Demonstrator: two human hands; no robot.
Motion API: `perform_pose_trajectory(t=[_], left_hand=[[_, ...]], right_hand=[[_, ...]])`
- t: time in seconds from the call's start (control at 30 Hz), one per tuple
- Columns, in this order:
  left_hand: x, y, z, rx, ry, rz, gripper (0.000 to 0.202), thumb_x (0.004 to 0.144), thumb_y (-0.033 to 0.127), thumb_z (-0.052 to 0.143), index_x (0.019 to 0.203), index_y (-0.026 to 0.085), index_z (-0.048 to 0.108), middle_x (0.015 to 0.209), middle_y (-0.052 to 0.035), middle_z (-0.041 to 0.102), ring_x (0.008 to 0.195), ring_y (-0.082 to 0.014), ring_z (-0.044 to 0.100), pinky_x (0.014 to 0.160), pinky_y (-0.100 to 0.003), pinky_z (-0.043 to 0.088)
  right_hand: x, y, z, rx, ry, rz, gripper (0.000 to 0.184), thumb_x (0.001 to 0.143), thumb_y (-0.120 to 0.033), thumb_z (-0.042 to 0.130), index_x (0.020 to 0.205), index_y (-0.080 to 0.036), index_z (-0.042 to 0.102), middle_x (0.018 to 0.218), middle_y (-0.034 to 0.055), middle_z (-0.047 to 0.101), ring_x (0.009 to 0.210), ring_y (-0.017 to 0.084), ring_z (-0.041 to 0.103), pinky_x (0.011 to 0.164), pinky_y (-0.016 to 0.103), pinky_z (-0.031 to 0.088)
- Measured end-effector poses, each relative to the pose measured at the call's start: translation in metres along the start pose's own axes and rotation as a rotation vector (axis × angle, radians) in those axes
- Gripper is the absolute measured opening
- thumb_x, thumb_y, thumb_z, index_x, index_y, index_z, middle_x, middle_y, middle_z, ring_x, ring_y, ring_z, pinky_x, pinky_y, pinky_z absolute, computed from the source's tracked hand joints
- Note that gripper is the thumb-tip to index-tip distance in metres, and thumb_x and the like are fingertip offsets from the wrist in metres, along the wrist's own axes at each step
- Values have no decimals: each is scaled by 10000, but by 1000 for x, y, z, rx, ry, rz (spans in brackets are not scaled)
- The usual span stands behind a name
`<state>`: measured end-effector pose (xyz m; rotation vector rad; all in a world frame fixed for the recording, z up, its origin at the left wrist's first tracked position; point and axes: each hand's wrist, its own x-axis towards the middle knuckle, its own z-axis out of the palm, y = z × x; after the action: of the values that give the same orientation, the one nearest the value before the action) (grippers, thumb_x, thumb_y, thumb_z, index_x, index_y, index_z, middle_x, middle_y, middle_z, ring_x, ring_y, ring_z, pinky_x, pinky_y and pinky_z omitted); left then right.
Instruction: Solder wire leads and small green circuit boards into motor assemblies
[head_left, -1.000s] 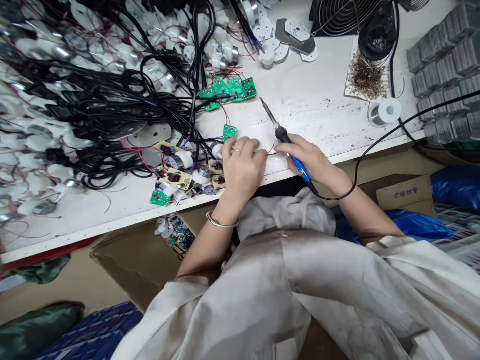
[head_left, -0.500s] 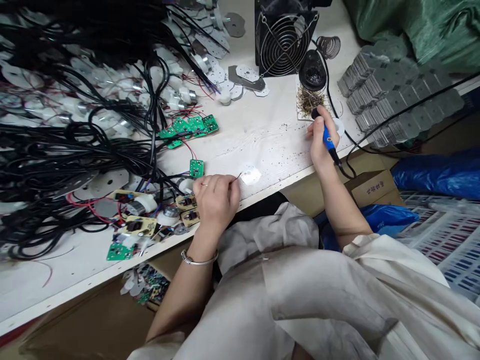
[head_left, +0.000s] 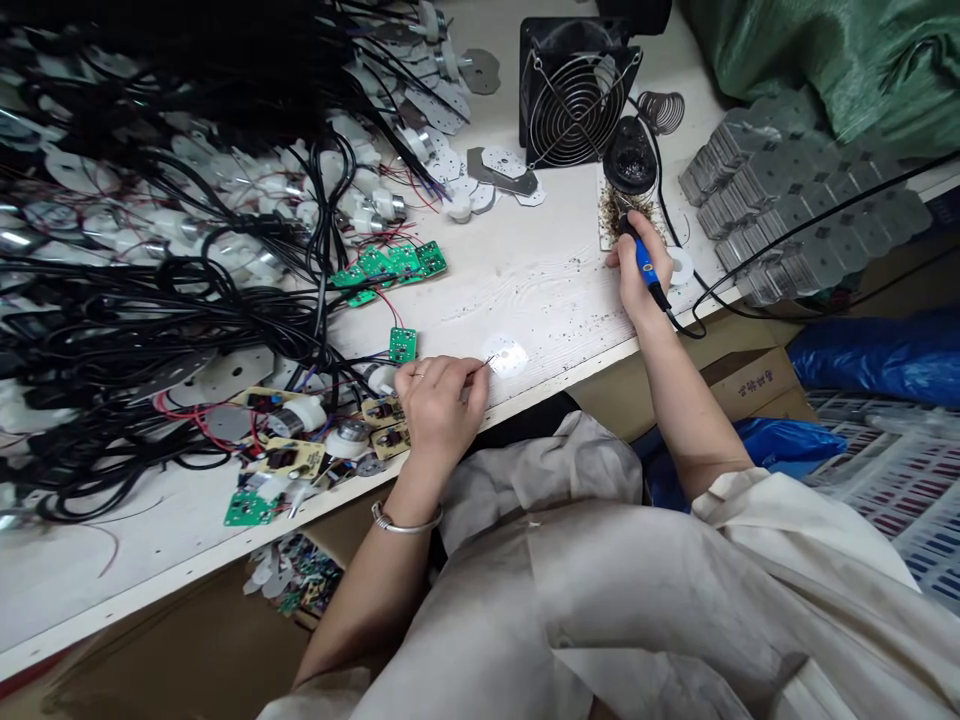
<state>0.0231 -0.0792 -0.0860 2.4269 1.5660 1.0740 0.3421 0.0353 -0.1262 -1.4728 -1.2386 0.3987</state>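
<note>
- white wooden bench [head_left: 540, 290], pretty speckled with crumbs
- big tangle of black cables [head_left: 187, 300]
- green circuit boards [head_left: 390, 265]
- small wire-guarded fan [head_left: 574, 105]
- stacks of grey metal plates [head_left: 802, 190]

We look down on a white, wood-grained workbench [head_left: 547, 290] running across the view, its front edge just below the grip. Beyond the grip, a green woven sack [head_left: 817, 50] lies at the bench's far corner. Right of the grip, below that edge, sit a cardboard box [head_left: 750, 385], a blue plastic bag [head_left: 877, 360] and a white plastic crate [head_left: 892, 480]. Brown cardboard [head_left: 150, 620] fills the lower left.
</note>
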Motion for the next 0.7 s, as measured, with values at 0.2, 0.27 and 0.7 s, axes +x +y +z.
perform_pose_trajectory(t=[0.2, 0.27, 0.7], left_hand=[[1, 3, -1, -42, -4, -58, 138, 944, 212, 612, 808, 230, 624, 707, 22, 675, 703, -187, 626, 840, -379, 378], [1, 4, -1, -50, -4, -66, 136, 954, 218, 600, 820, 232, 613, 741, 12, 692, 731, -197, 632, 865, -387, 383], [10, 10, -1, -103, -13, -120, 114, 917, 207, 628, 809, 243, 623, 964, 4, 810, 934, -223, 736, 1014, -436, 387]], right_hand=[[3, 4, 0, 33, -24, 3, 585, 956, -677, 521, 1334, -232, 556, 988, -5, 738, 672, 62, 564, 702, 236, 534], [4, 4, 0, 45, -21, 24, 627, 925, -717, 538, 1328, -238, 561, 1031, 5, 742, 672, 62, 554, 688, 238, 537], [-17, -54, -11, 210, 76, 124, 571, 842, -787, 594, 1144, -305, 639, 694, -40, 643, 577, 138, 587, 606, 338, 554]])
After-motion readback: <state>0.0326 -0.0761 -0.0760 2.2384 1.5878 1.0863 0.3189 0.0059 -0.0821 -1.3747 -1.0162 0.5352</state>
